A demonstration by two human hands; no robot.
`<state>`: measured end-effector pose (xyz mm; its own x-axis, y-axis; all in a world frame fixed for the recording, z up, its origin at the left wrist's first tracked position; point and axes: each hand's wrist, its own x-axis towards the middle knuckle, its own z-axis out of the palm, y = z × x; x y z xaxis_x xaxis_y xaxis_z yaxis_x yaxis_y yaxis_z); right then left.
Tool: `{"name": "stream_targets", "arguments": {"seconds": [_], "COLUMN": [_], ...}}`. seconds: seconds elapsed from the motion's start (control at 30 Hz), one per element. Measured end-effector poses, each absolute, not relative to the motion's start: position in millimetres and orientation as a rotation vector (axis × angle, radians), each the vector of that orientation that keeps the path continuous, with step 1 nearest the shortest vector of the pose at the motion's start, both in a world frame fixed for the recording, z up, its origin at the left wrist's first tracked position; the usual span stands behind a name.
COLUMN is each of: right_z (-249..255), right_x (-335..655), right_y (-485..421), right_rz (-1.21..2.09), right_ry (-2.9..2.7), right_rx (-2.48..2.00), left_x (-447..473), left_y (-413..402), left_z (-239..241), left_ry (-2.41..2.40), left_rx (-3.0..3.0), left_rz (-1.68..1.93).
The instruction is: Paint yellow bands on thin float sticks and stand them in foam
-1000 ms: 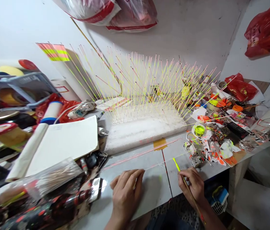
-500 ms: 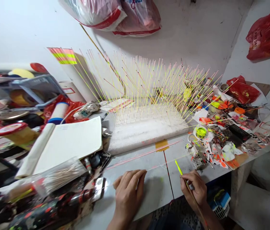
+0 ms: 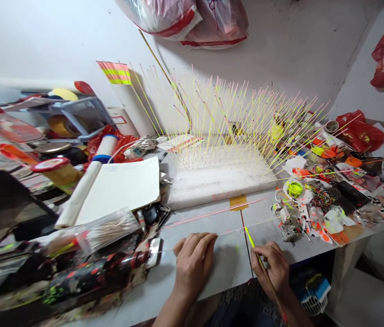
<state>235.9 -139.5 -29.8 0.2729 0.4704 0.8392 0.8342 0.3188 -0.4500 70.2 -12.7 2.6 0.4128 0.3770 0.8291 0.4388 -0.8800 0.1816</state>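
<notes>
Little is being altered at the hands since a second ago: the whole scene is being carried rightward across the view as the head turns. A slim rod with a neon-yellow tip is being pinched in the right hand, the fingers being closed around its shaft and the tip being pointed up the table. The left hand is being kept over the pale tabletop with its fingers curled. A thin pale rod is being run towards those fingers, but whether it is being gripped cannot be told. Beyond the hands, a white foam block is being bristled with many upright yellow-and-pink sticks. Several pink-striped rods are being left lying on the tabletop in front of it. To the right, neon-yellow paint is being held in a small round lid amid paint-spattered scraps. Farther along, a red plastic bag is being left crumpled at the table's far end. To the left, a clear plastic bag of thin wooden sticks is being laid beside an open notebook, and two tied plastic bags are being shown above the wall
</notes>
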Motion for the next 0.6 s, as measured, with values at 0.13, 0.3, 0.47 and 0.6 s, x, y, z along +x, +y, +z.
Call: {"name": "stream_targets", "arguments": {"seconds": [0.13, 0.3, 0.47, 0.6], "right_z": [-29.7, -32.0, -37.0, -33.9], "right_x": [236.6, 238.2, 239.2, 235.2], "right_y": [-140.6, -142.5, -146.3, -147.2], "right_rz": [-0.363, -0.342, -0.286, -0.294], "right_ry": [-1.343, -1.305, -1.270, -1.310], "right_rx": [-1.331, -1.336, -1.355, -1.295], "left_x": [70.6, 70.6, 70.6, 70.6], "left_y": [-13.8, -14.2, -13.6, -13.3], "left_z": [3.4, 3.8, 1.4, 0.2], "left_ry": [-0.762, -0.755, -0.752, -0.766], "left_rx": [-2.591, -2.603, -2.595, -2.585], "left_rz": [-1.490, -1.492, -1.513, -1.515]}}
